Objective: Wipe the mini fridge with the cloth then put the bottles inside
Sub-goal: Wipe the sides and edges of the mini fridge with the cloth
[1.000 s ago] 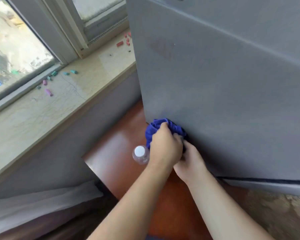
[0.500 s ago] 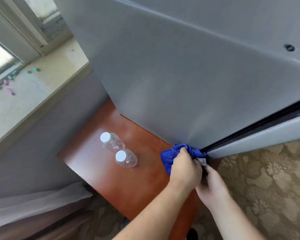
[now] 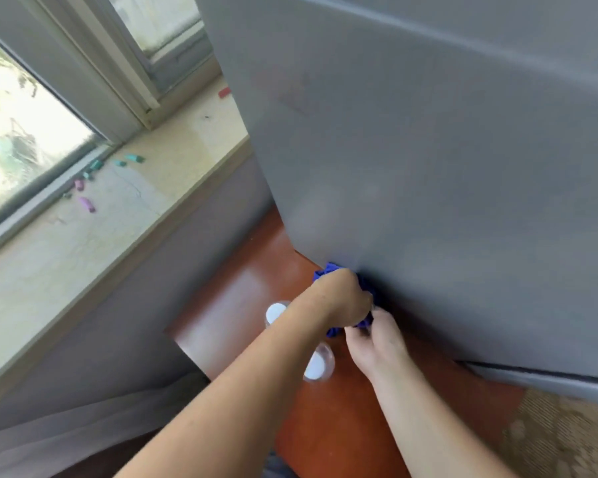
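Low on the mini fridge [image 3: 428, 188] side, both hands' grip holds the cloth [image 3: 328, 270]; my left forearm could topple the bottles [image 3: 316, 365] on the counter [image 3: 342, 426].

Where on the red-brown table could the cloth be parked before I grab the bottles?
Bare wood lies on the glossy red-brown wooden table between the window-side wall and the grey mini fridge, and on its near end. It is crowded by the two white-capped clear bottles and both hands on the blue cloth.
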Tool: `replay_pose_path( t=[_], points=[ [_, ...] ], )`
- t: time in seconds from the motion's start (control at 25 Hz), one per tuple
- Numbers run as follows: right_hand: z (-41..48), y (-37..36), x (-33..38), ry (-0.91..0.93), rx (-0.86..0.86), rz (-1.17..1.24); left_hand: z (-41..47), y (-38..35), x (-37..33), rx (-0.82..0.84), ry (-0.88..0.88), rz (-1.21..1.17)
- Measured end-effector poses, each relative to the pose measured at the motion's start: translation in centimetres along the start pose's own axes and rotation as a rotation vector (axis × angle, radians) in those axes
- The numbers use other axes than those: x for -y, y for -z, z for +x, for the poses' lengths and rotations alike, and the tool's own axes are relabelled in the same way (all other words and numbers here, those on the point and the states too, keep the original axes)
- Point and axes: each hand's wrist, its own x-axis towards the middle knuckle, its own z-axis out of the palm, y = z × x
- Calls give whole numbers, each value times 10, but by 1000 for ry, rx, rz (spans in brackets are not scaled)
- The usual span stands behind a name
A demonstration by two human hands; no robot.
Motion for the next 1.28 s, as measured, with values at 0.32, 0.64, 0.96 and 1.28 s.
replay_pose_path(
  t=[0.32,0.64,0.96,1.28],
  points=[
    [50,-79,-44,-116,233,-176,34,70,70,-56,54,42],
    [20,-36,-15,-73,187,-140,15,38,41,13,37,30],
    [-69,122,73,153,-98,130,-36,-109,-77,203,-200,-141],
    [-108,190,115,222,-136,18,-56,-201,-77,-245,-75,-504]
  ],
)
